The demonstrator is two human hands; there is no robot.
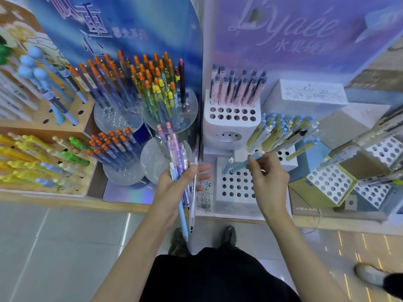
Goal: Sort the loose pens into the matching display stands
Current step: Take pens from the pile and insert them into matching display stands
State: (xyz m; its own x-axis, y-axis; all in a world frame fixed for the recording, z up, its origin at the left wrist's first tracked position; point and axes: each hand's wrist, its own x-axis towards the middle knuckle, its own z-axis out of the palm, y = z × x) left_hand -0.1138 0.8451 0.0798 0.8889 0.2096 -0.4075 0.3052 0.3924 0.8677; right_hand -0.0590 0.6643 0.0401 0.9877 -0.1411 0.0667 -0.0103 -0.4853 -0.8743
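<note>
At the shelf's [65, 201] front edge, my left hand [176, 188] grips a bundle of loose pens [174, 149], fingers curled round them and their tips pointing at the floor. My right hand [269, 182] pinches a blue pen [254, 159] between thumb and fingertips, tilted over the back holes of the white perforated stand [234, 204], beside another blue pen [227, 167] standing there.

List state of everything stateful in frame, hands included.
left hand, grips pen bundle
pen bundle, held, unsorted
right hand, pinches blue pen
blue pen, tilted over front white stand
front white stand, most holes empty
pink-pen stand, back rows filled, front two rows empty
green box stand, visible holes empty
</note>
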